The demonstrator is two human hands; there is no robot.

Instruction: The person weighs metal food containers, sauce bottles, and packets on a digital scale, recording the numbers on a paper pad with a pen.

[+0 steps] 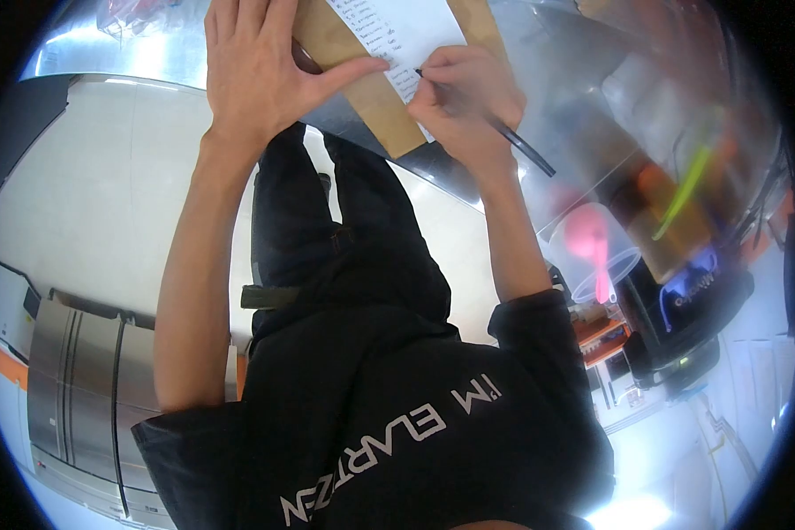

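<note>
A narrow white sheet of paper [428, 26] with a handwritten list lies on a brown board or folded card [382, 113] at the top of the view. My right hand [473, 102] is closed around a black pen [532, 153], its tip end at the sheet among the written lines. To the left, my left hand [261, 75] lies flat with its thumb stretched across the brown board to the paper's edge. The tops of its fingers are cut off by the frame. A dark object behind this hand is mostly hidden.
The shiny metal counter [556, 53] runs along the top. On the right sit a clear container [623, 256] with a pink scoop [587, 243], a blurred yellow-green item [687, 190] and a black device [680, 327]. A steel cabinet [84, 389] stands lower left.
</note>
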